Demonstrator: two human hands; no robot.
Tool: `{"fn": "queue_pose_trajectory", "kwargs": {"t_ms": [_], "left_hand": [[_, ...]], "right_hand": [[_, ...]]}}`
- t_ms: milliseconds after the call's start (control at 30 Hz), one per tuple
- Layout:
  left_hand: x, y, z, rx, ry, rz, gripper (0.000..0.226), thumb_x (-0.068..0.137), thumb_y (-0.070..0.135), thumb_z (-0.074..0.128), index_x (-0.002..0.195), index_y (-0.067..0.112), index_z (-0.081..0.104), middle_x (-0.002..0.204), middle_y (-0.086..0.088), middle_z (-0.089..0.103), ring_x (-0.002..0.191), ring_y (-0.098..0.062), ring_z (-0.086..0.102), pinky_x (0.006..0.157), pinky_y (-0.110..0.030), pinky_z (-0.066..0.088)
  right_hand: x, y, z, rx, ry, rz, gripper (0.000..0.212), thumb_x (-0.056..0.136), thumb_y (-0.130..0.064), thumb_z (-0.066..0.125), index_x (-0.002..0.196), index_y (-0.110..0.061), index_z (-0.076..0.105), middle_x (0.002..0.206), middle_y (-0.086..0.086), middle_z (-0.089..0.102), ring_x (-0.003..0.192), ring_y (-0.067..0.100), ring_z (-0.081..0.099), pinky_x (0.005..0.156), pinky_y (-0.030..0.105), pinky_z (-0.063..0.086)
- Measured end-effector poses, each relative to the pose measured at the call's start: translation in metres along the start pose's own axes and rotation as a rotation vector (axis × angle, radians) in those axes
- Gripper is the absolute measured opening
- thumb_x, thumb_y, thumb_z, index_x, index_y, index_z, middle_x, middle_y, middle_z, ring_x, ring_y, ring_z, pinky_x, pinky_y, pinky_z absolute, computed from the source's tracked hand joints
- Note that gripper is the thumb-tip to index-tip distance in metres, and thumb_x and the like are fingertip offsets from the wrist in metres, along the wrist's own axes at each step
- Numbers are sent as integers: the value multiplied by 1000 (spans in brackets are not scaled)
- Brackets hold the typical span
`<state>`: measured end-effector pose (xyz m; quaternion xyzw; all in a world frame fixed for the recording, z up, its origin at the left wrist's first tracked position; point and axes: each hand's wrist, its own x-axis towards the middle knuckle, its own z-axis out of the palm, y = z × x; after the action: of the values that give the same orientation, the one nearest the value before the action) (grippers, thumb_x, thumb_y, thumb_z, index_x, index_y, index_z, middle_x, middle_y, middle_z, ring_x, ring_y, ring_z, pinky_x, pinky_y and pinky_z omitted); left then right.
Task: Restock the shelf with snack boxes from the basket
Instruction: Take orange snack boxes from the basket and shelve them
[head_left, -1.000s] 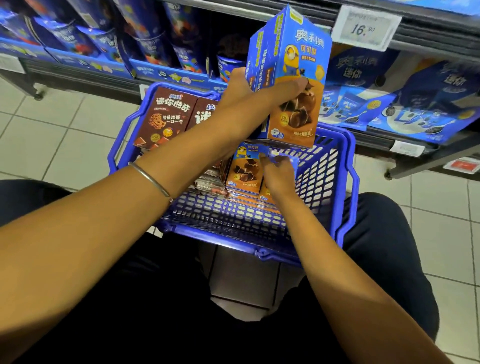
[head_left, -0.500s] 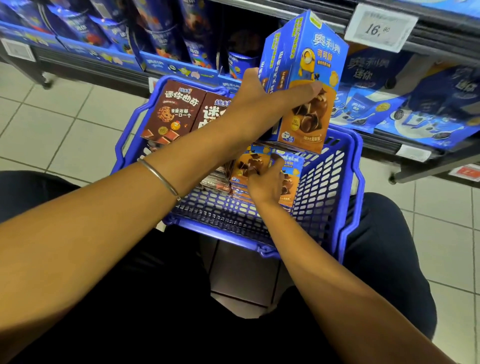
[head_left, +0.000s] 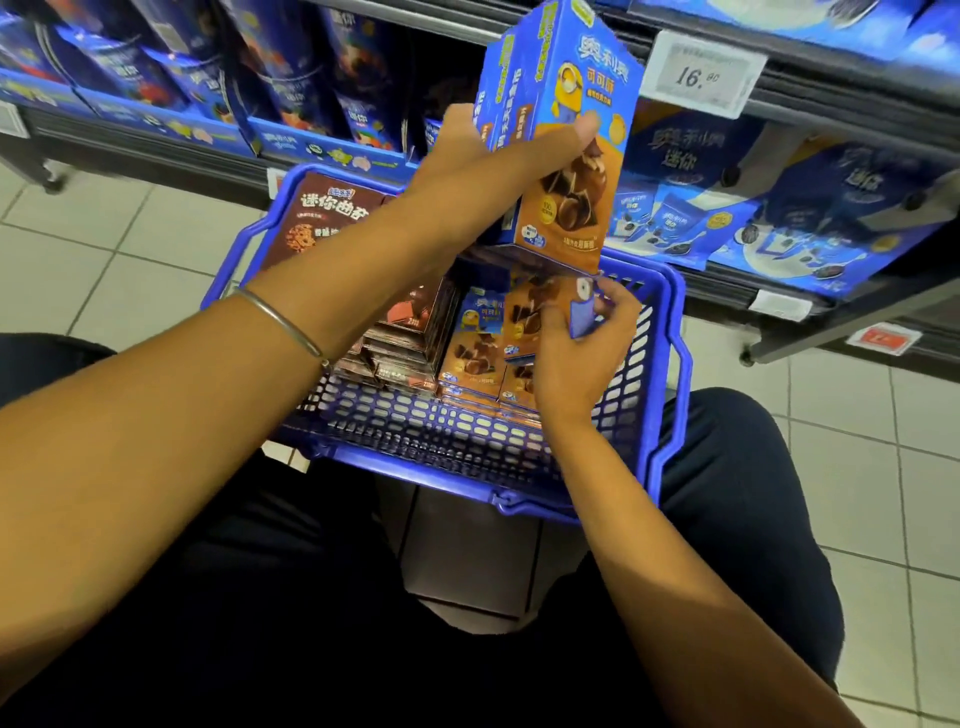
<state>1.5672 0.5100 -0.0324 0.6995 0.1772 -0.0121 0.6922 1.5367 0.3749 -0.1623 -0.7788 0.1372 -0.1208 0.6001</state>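
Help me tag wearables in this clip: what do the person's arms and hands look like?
The left forearm and right forearm are bare, without sleeves. The left hand has a thin, plain silver-coloured bangle round its wrist. The right hand and its wrist carry nothing. No gloves, rings or watch show.

Blue slotted basket (head_left: 467, 462) in front of the shelf (head_left: 130, 137) holds brown boxes (head_left: 332, 218) at left, blue-orange boxes (head_left: 470, 345) at right, one raised box (head_left: 530, 312) pinched by right hand (head_left: 571, 364), upright stack (head_left: 571, 171) gripped above the basket by left hand (head_left: 467, 156).
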Motion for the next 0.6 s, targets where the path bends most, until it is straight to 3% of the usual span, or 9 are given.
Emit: {"fn": "queue_pose_trajectory", "kwargs": {"t_ms": [100,200,300,367,467,533,600], "left_hand": [[5,-1,-3,27,9,-4,68,87,50,86,135,17,51,121,4,77,95,-8,80,80,-27,65],[8,-3,-9,82,20,4,73,85,55,86,136,18,50,124,5,75,101,-11,79,89,-36,66],[8,-8,-16,219,62,28,81,76,63,86,134,21,48,122,10,72,106,-10,76,93,-40,64],[7,-11,-18,288,87,32,87,70,69,83,134,22,48,122,12,71,109,-10,74,96,-42,62],[5,-12,-16,270,86,9,87,72,68,84,134,20,48,124,9,71,111,-12,74,97,-43,62],[3,-12,-9,196,63,-17,76,81,61,85,134,19,50,123,7,73,108,-13,76,94,-40,63],[0,-11,-2,73,35,-20,50,92,49,82,124,20,59,108,11,80,94,-8,80,79,-29,64]], "right_hand": [[13,-22,-14,104,115,-55,37,84,-6,70,119,-2,56,111,18,60,97,25,57,86,36,49],[27,-45,-21,204,205,-91,32,88,-4,72,115,2,57,103,8,58,86,0,52,78,15,40],[35,-66,-28,285,261,-145,29,89,4,69,115,7,56,100,1,54,79,-13,49,75,7,39],[39,-78,-33,348,260,-126,28,91,3,65,117,9,56,103,4,56,91,0,54,80,12,42],[43,-87,-37,506,134,-25,32,92,-2,61,122,9,54,102,16,65,95,29,63,83,36,52],[43,-93,-34,612,38,51,38,90,-9,61,124,8,55,88,9,67,84,24,65,77,36,53],[40,-95,-29,638,-23,98,43,88,-16,61,124,7,56,84,4,67,83,20,64,79,38,52]]}}
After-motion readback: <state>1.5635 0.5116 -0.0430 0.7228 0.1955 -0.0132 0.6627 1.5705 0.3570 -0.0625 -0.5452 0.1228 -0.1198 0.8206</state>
